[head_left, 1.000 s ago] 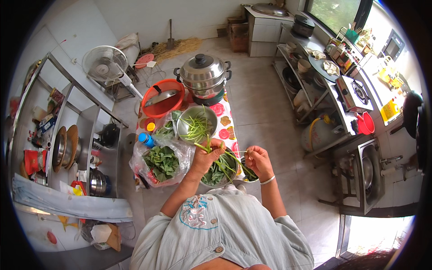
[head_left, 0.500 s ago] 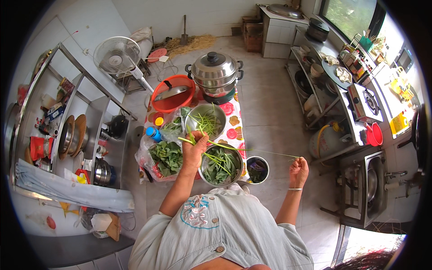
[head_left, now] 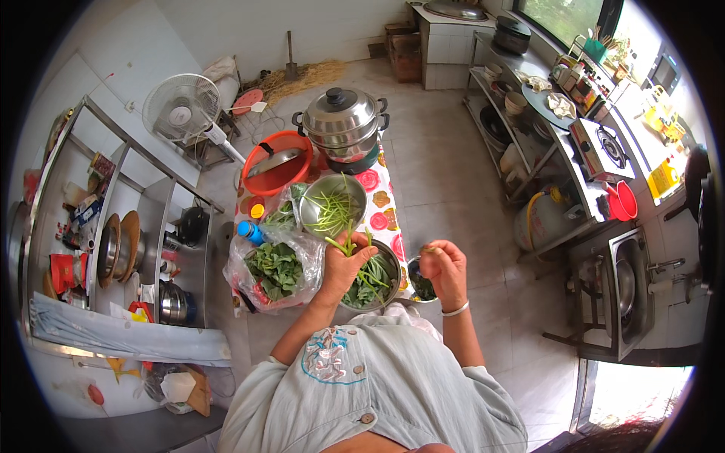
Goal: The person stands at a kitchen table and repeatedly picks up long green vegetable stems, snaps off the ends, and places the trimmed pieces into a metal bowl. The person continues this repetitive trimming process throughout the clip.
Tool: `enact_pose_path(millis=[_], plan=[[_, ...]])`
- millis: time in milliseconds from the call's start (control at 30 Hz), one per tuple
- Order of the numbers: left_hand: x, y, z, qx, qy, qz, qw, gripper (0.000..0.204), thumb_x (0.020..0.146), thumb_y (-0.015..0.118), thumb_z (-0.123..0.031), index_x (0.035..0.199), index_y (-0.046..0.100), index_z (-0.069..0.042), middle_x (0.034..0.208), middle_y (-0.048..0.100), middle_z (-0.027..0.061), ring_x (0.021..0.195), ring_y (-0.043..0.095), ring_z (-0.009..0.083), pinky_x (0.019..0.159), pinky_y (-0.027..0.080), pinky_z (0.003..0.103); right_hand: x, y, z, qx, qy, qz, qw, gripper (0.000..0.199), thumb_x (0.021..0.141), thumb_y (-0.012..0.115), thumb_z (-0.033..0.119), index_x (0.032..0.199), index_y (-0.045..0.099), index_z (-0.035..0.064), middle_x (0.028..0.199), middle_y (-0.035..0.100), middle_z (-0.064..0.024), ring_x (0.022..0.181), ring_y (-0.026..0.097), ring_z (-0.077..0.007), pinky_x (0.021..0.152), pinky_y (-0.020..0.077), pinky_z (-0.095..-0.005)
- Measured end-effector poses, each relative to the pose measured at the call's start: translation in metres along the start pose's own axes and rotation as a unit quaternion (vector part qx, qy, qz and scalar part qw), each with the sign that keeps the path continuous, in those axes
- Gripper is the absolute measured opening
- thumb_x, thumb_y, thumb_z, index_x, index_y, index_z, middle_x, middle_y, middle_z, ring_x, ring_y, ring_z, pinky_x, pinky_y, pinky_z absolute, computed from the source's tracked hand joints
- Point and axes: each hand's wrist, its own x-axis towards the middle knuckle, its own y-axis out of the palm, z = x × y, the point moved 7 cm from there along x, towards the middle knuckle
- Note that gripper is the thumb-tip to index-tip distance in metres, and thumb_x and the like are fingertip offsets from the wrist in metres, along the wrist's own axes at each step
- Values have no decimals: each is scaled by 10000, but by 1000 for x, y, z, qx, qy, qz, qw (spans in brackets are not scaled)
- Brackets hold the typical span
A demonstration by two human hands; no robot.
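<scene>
My left hand (head_left: 349, 266) is closed round several green leafy-vegetable stems (head_left: 349, 243), above a metal bowl (head_left: 397, 264) of leaves and stems. Over a small bucket (head_left: 414, 266) with dark leafy scraps inside, my right hand (head_left: 445, 272) holds its fingers pinched together. What they hold, if anything, is too small to make out. Behind the near bowl stands a second metal bowl (head_left: 308, 217), with thin cut stems (head_left: 333, 211) in it. To the left, a clear plastic bag (head_left: 310, 281) is full of green leaves (head_left: 273, 268).
On the patterned tablecloth (head_left: 386, 199) are a stacked steamer pot (head_left: 341, 124), an orange basin (head_left: 302, 162) holding a lid, and a blue-capped bottle (head_left: 250, 232). A fan (head_left: 180, 113) and metal shelves (head_left: 151, 219) stand left. A stove (head_left: 604, 145) and sink (head_left: 627, 291) are right.
My right hand has come left and inward from far out, where a thin strand stretched between it and the stems. My left hand has lowered slightly to the right, still gripping the stems.
</scene>
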Motion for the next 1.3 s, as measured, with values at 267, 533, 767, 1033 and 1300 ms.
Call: enact_pose_path(millis=[267, 533, 767, 1033, 1300], plan=[[-16, 31, -13, 101, 22, 84, 991, 186, 708, 714, -48, 787, 547, -21, 680, 572, -7, 610, 505, 50, 556, 427, 209, 4, 49, -13, -97, 8, 70, 993, 108, 803, 625, 32, 880, 564, -14, 721, 581, -21, 547, 518, -62, 469, 420, -182], [-21, 31, -26, 195, 108, 55, 973, 169, 707, 717, -57, 804, 582, -23, 716, 605, 38, 646, 547, 79, 577, 450, 247, 0, 53, -11, -285, -46, 64, 955, 73, 799, 623, 38, 793, 581, -21, 643, 572, 6, 538, 506, -34, 466, 400, -171], [-19, 28, -10, 52, 25, 69, 996, 151, 700, 718, -45, 799, 607, -18, 701, 576, 7, 657, 540, 89, 598, 441, 239, -3, 46, -13, -305, -45, 71, 949, 62, 808, 585, 26, 767, 565, -15, 607, 538, 17, 510, 477, -28, 444, 372, -175], [-10, -3, 14, -200, -90, -5, 976, 153, 715, 722, -65, 827, 624, -27, 611, 515, -29, 461, 369, 34, 411, 263, 181, -5, 18, -16, -193, 34, 27, 980, 79, 815, 575, 32, 747, 545, 5, 566, 506, 21, 444, 429, -35, 405, 340, -180], [3, -61, 14, -230, -64, -74, 968, 182, 756, 697, -140, 851, 590, -28, 623, 453, -13, 467, 348, 39, 406, 269, 180, -12, -75, -11, -171, 34, -92, 980, 118, 825, 544, 23, 708, 531, 17, 548, 488, -2, 420, 396, -52, 366, 289, -185]])
